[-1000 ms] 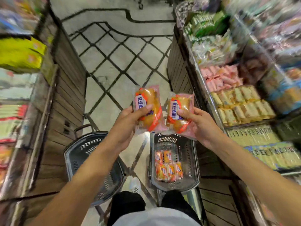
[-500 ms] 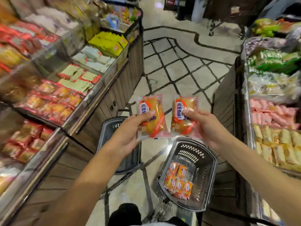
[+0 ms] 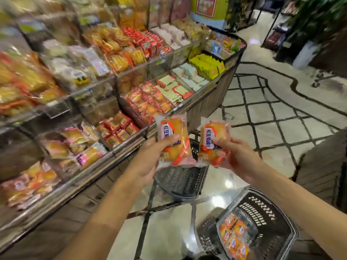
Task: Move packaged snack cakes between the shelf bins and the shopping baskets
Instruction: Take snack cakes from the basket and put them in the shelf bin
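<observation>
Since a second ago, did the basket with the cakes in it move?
Cannot tell. The basket now shows lower right in the view, but the floor tiles and shelves shifted too, so the camera turned.

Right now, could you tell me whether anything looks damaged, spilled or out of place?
Nothing stands out. The left hand and right hand each hold an intact snack cake, and more packs lie inside the right basket.
</observation>
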